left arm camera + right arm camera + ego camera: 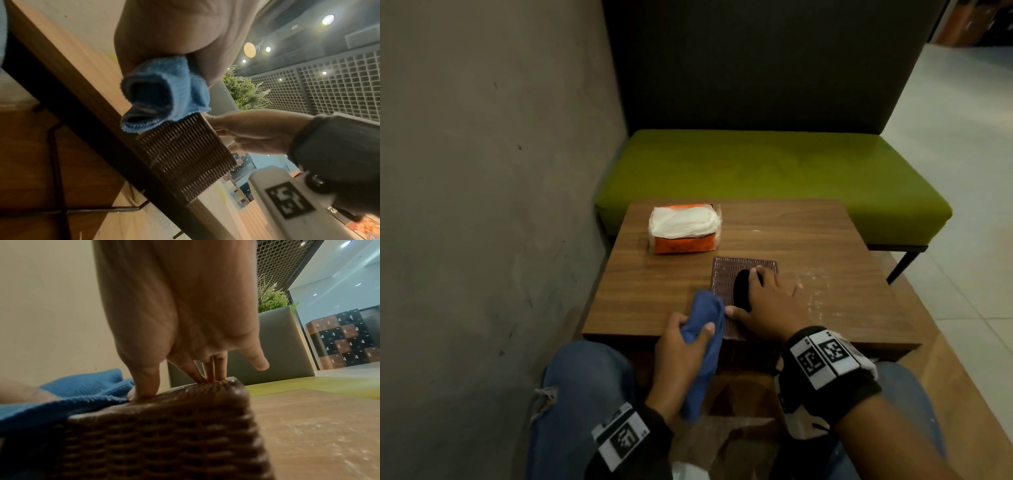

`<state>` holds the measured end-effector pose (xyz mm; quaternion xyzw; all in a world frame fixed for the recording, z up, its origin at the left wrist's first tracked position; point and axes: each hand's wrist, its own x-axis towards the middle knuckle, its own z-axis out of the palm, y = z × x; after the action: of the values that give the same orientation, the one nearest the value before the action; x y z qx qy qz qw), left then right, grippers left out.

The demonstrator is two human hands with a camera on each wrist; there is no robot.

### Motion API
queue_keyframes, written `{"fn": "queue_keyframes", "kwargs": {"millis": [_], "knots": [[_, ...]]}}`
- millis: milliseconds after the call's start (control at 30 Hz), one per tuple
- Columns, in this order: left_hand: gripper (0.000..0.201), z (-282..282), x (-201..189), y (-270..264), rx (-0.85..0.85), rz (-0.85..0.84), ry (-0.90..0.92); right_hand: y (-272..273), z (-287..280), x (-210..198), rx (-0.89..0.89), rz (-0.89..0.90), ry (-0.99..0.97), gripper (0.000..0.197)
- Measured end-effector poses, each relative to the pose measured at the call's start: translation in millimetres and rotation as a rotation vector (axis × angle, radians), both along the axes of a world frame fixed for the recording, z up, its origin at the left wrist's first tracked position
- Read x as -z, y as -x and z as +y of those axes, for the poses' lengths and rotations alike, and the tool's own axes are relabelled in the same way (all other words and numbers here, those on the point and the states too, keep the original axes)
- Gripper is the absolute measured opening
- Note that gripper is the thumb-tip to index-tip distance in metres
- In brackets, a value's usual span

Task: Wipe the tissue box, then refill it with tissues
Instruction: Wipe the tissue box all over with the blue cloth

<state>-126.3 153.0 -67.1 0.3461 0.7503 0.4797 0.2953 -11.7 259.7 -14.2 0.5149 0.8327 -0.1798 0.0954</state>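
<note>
A brown woven tissue box (726,274) lies at the near edge of the wooden table (825,240), its dark oval opening (741,289) facing up. My right hand (763,298) rests on top of it, fingers spread; the fingertips (209,374) and thumb press on the weave of the box (164,434). My left hand (688,329) grips a bunched blue cloth (705,322) against the box's left near corner. The cloth (164,92) touches the box (185,159) in the left wrist view. An orange pack of white tissues (685,228) sits at the table's far left.
A green bench (774,171) stands beyond the table and a grey wall (482,171) closes the left side. White dust marks (815,291) lie on the table right of the box. My knees in jeans (582,394) are under the near edge.
</note>
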Motion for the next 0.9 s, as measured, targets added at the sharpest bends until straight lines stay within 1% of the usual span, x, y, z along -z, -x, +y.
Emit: {"fn": "queue_keyframes", "kwargs": {"millis": [67,133,200,267,300,367,433,467,533,633,700,833,900], "knots": [[0.023,6,0,2,-0.01,0.001,-0.011,2,-2,0,-0.001,-0.009,-0.013,0.091],[0.02,23,0,9,0.003,-0.007,0.0,2,-4,0,0.004,-0.039,-0.042,0.091],[0.021,39,-1,17,0.039,0.039,0.002,-3,-6,-2,0.008,-0.077,-0.072,0.093],[0.02,50,-4,23,0.081,0.079,0.002,-8,-5,-6,-0.034,-0.066,-0.081,0.093],[0.02,55,-7,25,0.105,0.077,0.004,-10,-2,-6,-0.087,-0.043,-0.079,0.091],[0.023,64,-12,28,0.154,0.055,-0.018,-12,5,-5,-0.178,-0.01,-0.04,0.085],[0.026,68,-14,29,0.169,0.048,-0.032,-13,11,-1,-0.17,0.004,0.035,0.083],[0.027,67,-15,29,0.165,0.044,-0.039,-15,13,1,-0.151,0.008,0.046,0.085],[0.027,57,-8,26,0.115,0.023,-0.057,-16,15,4,-0.116,0.007,0.044,0.092],[0.024,33,3,15,-0.029,-0.042,-0.077,-15,14,6,-0.105,-0.003,0.027,0.097],[0.024,34,5,13,-0.085,-0.03,-0.086,-14,13,4,-0.121,-0.013,0.027,0.095],[0.031,57,-3,20,-0.114,-0.007,-0.06,-20,17,-6,-0.173,-0.054,0.085,0.089],[0.025,54,-4,14,-0.162,0.006,-0.085,-21,16,-8,-0.171,-0.056,0.086,0.089]]}}
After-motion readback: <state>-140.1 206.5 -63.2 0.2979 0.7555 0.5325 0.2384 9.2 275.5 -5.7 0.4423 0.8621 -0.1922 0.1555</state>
